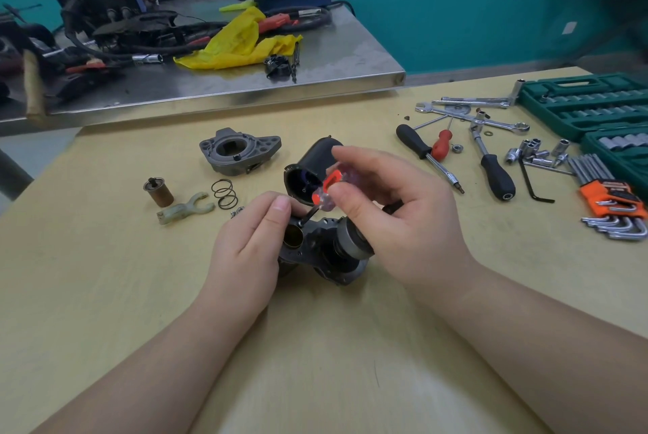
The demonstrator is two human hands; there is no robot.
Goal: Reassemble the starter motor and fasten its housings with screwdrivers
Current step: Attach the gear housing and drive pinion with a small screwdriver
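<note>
Early: right hand [392,219] pinches screwdriver [324,189] into motor [326,251], left hand [252,244] grips it (nose housing [240,151], spring [224,193], fork [184,210] still loose).

Two hands, the left hand [250,237] and the right hand [396,212], work at the middle of the bench [105,275]. Three loose screwdrivers lie toward its right edge: two black-handled [413,142] [498,177], one red-handled [442,144]. One spring [224,193], one brass cylinder [158,192], one plastic fork [184,209] and one grey housing [240,151] sit left of centre.
</note>
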